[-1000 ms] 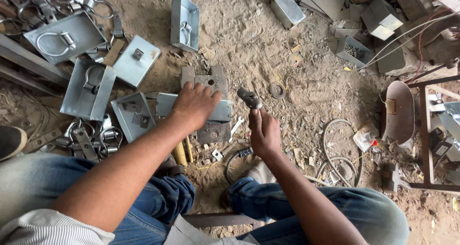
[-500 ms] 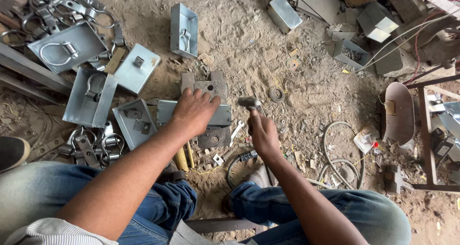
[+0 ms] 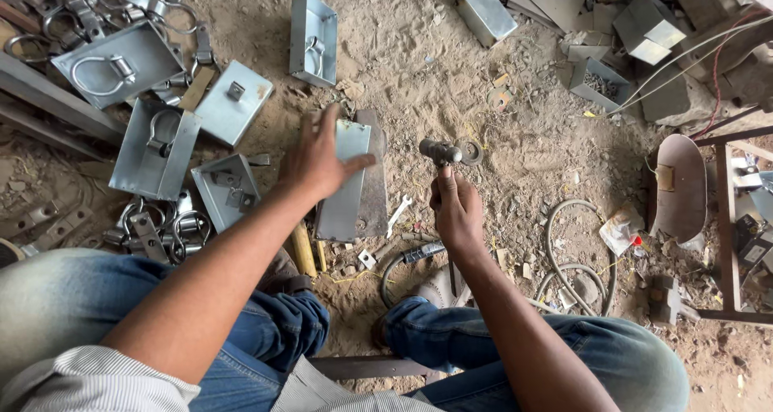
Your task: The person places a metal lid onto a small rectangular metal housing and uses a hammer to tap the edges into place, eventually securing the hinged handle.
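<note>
My left hand (image 3: 318, 158) grips a shallow grey sheet-metal box (image 3: 345, 188) by its upper edge, thumb across its face. The box lies lengthwise towards me, partly over a dark flat metal plate (image 3: 375, 178) on the sandy ground. To the right, my right hand (image 3: 456, 209) is closed round the handle of a small hammer. The hammer head (image 3: 441, 150) points up and away, just right of the box and not touching it. A round washer (image 3: 472, 153) lies beside the head.
Several grey boxes with ring latches (image 3: 155, 148) and loose ring handles (image 3: 153, 231) lie at the left. More boxes (image 3: 485, 11) are piled at the top right. A small spanner (image 3: 398, 213), a coiled hose (image 3: 573, 255) and wooden-handled tools (image 3: 303, 249) lie near my knees.
My left hand was pressing flat on the box; it has now taken the box by its edge and turned it lengthwise. The hammer hand has stayed almost still.
</note>
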